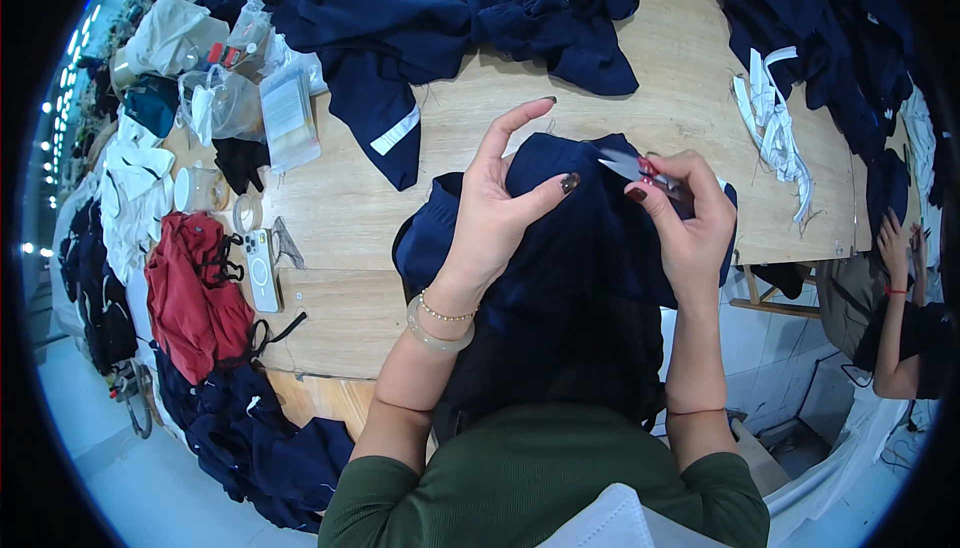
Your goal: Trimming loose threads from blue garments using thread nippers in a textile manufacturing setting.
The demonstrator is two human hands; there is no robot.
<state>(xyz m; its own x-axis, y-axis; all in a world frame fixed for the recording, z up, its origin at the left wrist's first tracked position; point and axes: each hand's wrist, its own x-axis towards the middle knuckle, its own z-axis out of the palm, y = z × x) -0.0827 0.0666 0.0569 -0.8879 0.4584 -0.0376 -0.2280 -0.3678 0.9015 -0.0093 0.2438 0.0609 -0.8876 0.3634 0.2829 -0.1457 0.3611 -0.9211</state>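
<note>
A dark navy garment lies over my lap and the near edge of the table. My left hand is over its left part, with index finger and thumb spread wide apart. The other fingers of that hand are mostly hidden behind the palm, and nothing shows between thumb and index finger. My right hand is closed around a small pair of thread snips with red on the handle. The blades of the snips point left, over the upper right of the garment, and look slightly blurred.
Navy garments lie across the wooden table. At right are white fabric strips. On the left are a phone, a tape roll, a red bag and plastic bags. Another person's hand works at far right.
</note>
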